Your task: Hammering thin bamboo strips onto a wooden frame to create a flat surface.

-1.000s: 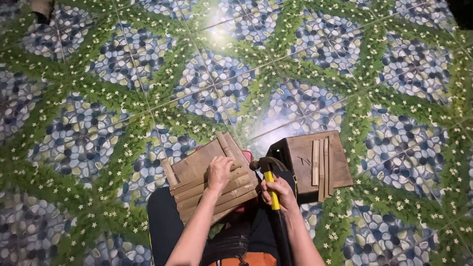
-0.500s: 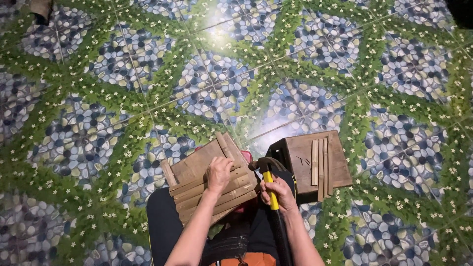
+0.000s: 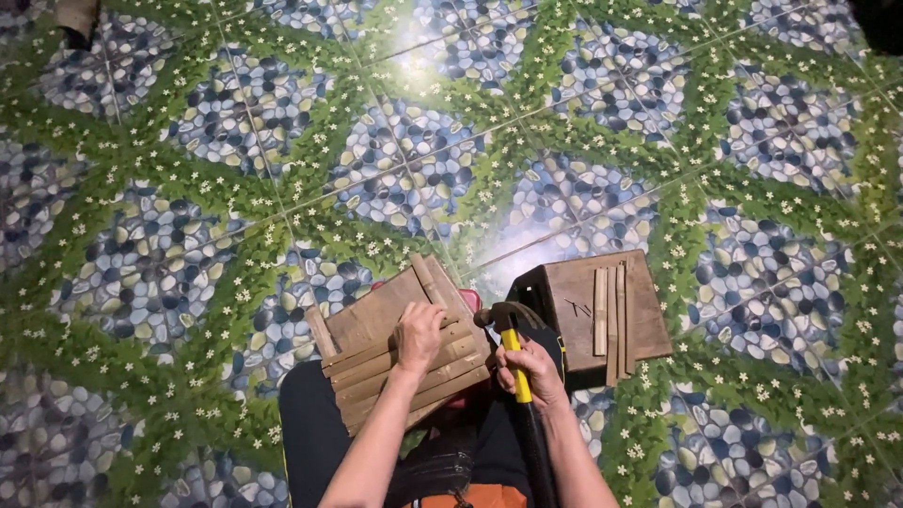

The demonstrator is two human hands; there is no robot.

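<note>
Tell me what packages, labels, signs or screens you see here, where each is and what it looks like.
No packages, signs or screens in view.
Dark pen marks: a few short strokes on top of the brown wooden box, right of the right hand; too small to make out.

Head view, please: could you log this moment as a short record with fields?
Left hand: pressing flat on slatted brown wooden panel on the lap
Right hand: gripping yellow-and-black-handled hammer
Beside: dark wooden stool carrying loose thin wooden strips
Floor: pebble-and-leaf patterned tiles
</note>
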